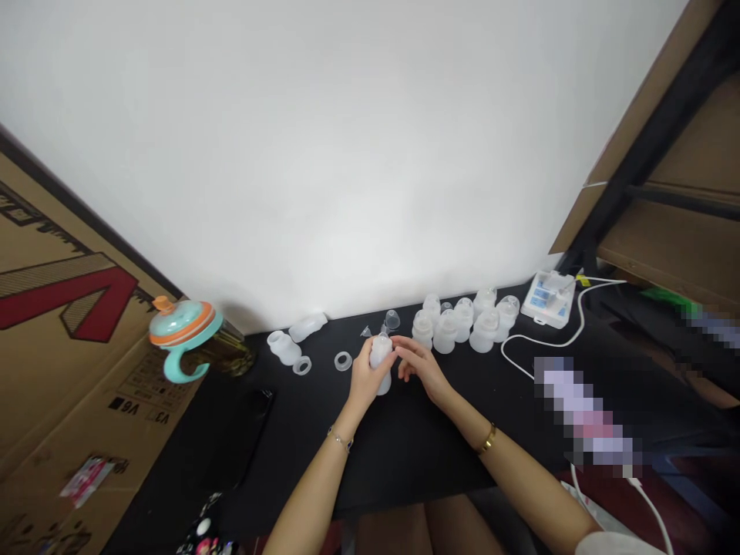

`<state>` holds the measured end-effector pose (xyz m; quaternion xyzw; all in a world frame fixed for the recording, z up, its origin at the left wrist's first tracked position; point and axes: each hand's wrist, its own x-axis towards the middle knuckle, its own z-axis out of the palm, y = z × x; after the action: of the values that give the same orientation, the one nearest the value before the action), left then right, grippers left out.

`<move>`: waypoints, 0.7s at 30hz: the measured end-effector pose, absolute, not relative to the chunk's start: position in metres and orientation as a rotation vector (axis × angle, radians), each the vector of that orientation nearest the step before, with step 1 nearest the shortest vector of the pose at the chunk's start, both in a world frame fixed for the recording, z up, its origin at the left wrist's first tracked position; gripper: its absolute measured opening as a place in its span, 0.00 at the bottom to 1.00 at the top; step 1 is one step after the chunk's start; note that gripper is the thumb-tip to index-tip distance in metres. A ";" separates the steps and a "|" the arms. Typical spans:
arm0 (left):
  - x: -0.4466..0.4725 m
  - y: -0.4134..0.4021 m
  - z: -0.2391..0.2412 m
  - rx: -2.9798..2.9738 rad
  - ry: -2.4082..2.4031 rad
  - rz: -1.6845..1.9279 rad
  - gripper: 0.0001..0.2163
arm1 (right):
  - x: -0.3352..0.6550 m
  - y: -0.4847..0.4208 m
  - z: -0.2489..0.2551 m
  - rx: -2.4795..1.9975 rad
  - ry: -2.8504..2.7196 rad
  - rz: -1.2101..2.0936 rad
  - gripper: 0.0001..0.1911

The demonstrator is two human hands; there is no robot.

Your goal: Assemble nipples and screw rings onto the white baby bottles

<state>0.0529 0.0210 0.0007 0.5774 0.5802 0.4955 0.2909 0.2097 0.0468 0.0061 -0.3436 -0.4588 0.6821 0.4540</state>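
My left hand (363,378) is wrapped round a small translucent white bottle (381,358) standing upright on the black table (405,439). My right hand (417,364) sits just to the right of the bottle, fingers loosely curled, fingertips close to its top; whether they touch it I cannot tell. A clear ring (343,361) lies left of my left hand. Small clear parts (391,318) stand just behind the bottle.
A cluster of several white bottles (462,322) stands at the back right. Two bottles (284,347) and another ring (301,365) lie back left. A teal and orange handled cup (183,333), a black phone (251,416), a white device (548,298) with a cord, and cardboard boxes (63,347) surround the area.
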 end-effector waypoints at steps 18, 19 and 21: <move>0.055 0.022 -0.001 1.548 1.555 1.293 0.18 | 0.207 0.055 -0.008 -0.830 -1.285 1.666 0.27; 0.055 0.023 -0.001 1.552 1.550 1.293 0.18 | 0.207 0.054 -0.007 -0.836 -1.281 1.665 0.27; 0.056 0.022 -0.001 1.555 1.543 1.299 0.17 | 0.207 0.052 -0.005 -0.845 -1.278 1.665 0.27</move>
<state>0.0555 0.0225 -0.0010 0.5838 0.5792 0.4876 0.2931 0.2074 0.0522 -0.0051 -0.3380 -0.5110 0.6660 0.4255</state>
